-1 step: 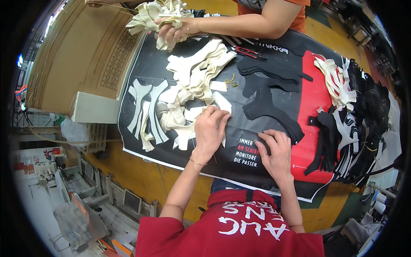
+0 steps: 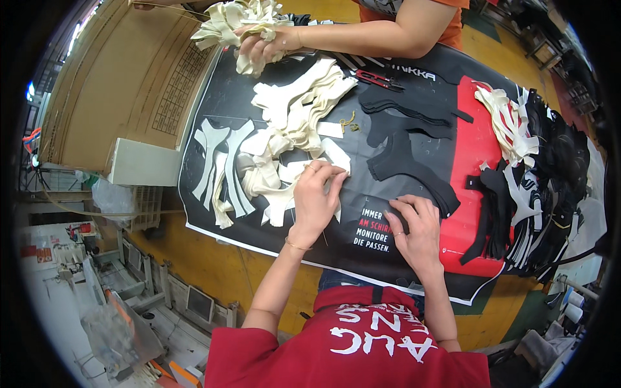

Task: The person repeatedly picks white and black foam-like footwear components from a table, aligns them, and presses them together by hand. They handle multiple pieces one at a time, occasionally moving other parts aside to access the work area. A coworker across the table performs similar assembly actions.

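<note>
We had the left hand (image 2: 315,200) on a cream cut piece (image 2: 336,158), soft and flat with a pointed end, at the near edge of the cream pile in the middle of the mat; fingertips were pinched together on its edge. The right hand (image 2: 414,233) lay palm-down just beside it, fingers curled and close together, pressing on the black mat (image 2: 362,194); we could not tell whether it held anything. The mat was a glossy printed sheet, black with a red panel on its right side and white lettering near our hands. The cream pile (image 2: 294,123) was a loose heap of long forked shapes, matte, some overlapping; a few forked pieces (image 2: 223,165) were laid out flat in a row at the mat's left edge. Black cut pieces (image 2: 407,165), curved and matte, lay between the pile and the red panel, nearly lost against the mat. Red-handled snips (image 2: 378,79) sat at the far side. Mixed cream and black pieces (image 2: 537,168) were stacked at the right edge. Across the table another person's hand (image 2: 268,42) gripped a bunch of cream pieces (image 2: 236,16). A brown cardboard sheet (image 2: 123,90) lay to the left.
</note>
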A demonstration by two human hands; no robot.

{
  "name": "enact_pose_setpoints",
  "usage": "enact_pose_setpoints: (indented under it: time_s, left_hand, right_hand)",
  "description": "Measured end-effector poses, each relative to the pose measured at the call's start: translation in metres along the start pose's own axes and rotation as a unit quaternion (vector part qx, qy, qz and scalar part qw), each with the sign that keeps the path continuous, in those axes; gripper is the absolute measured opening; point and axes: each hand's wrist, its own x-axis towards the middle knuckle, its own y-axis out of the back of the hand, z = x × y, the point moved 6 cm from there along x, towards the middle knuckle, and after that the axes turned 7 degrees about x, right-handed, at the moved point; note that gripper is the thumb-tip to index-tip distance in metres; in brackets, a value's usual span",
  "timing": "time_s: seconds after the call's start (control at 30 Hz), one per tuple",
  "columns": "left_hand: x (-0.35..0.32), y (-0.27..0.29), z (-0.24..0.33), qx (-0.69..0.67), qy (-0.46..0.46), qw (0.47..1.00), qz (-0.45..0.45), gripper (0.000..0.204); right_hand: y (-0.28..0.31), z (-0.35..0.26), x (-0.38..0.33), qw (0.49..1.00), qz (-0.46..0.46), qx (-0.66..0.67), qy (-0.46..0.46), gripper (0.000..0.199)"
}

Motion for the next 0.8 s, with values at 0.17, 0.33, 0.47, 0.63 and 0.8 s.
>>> enact_pose_setpoints:
  time_s: [0.17, 0.33, 0.47, 0.63, 0.8]
  left_hand:
    - [-0.010, 0.027, -0.004, 0.007, 0.017, 0.999, 0.034, 0.015]
    - [-0.029, 0.039, -0.003, 0.070, 0.009, 0.997, 0.025, 0.018]
    - [-0.032, 0.036, -0.012, 0.087, 0.019, 0.996, 0.026, 0.019]
    - [-0.028, 0.039, -0.026, 0.114, 0.038, 0.993, 0.016, 0.020]
    - [-0.024, 0.043, -0.030, 0.117, 0.039, 0.992, 0.021, 0.020]
  right_hand:
    - [-0.009, -0.014, 0.015, 0.999, 0.007, 0.025, 0.018, 0.018]
    - [-0.043, -0.030, 0.024, 0.998, -0.054, -0.003, -0.021, 0.026]
    - [-0.077, -0.040, 0.027, 0.995, -0.080, -0.031, -0.056, 0.032]
    - [-0.074, -0.032, 0.021, 0.990, -0.108, 0.000, -0.095, 0.026]
    - [-0.030, -0.003, 0.000, 0.975, -0.113, 0.030, -0.190, 0.027]
